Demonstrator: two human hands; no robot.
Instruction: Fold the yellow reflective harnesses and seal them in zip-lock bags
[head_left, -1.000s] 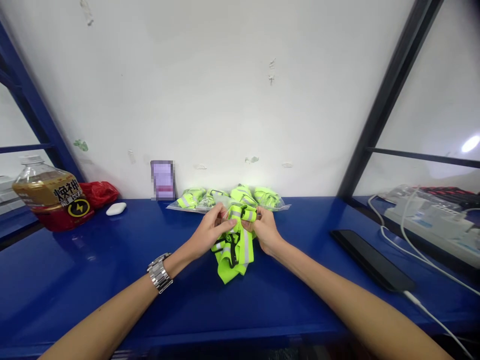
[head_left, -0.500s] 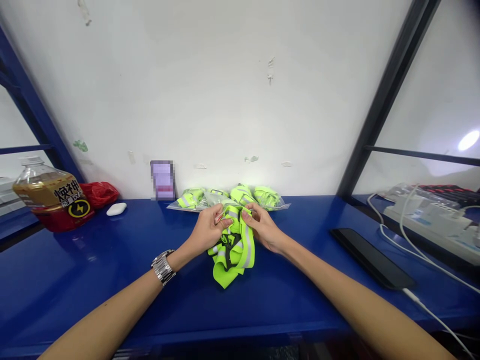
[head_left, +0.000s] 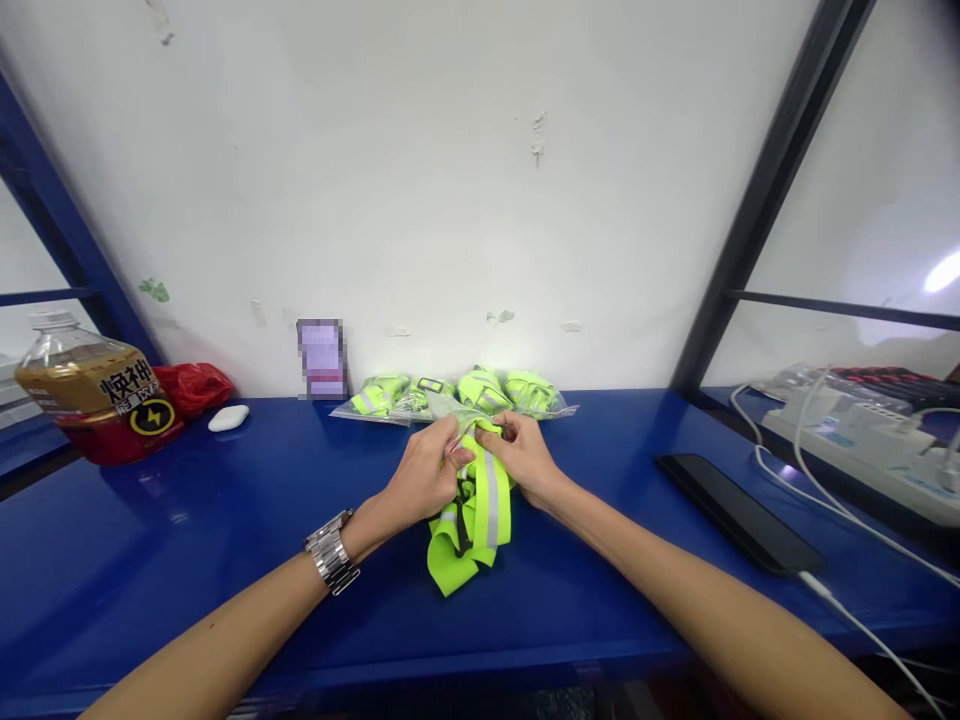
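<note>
Viewed remotely through the head camera, I saw a bundled yellow-green high-visibility vest [head_left: 480, 530] with grey reflective bands, lying on a glossy blue bench [head_left: 150, 590] with black straps showing at its middle. All places below are given relative to this vest.

The left hand [head_left: 424, 475] was at the vest's upper edge, its thumb and fingers pressed together in a pinch on the folded fabric; a steel wristwatch [head_left: 331, 552] circled that wrist. The right hand [head_left: 525, 460] was just beside it, its fingers curled and pinching the same upper fold. A clear plastic bag [head_left: 454, 405] touched the top of the vest; I could not tell whether either hand also gripped its film.

Directly behind the vest lay a row of bagged vests [head_left: 457, 395]. Farther left stood a plastic bottle of amber liquid [head_left: 94, 395], with a red plastic bag [head_left: 195, 388], a white oval object [head_left: 228, 418] and a pixelated card [head_left: 321, 358] against the white wall [head_left: 420, 170]. To the right lay a black smartphone [head_left: 739, 513] with a white cable [head_left: 847, 525], and beyond it a power strip [head_left: 847, 435].
</note>
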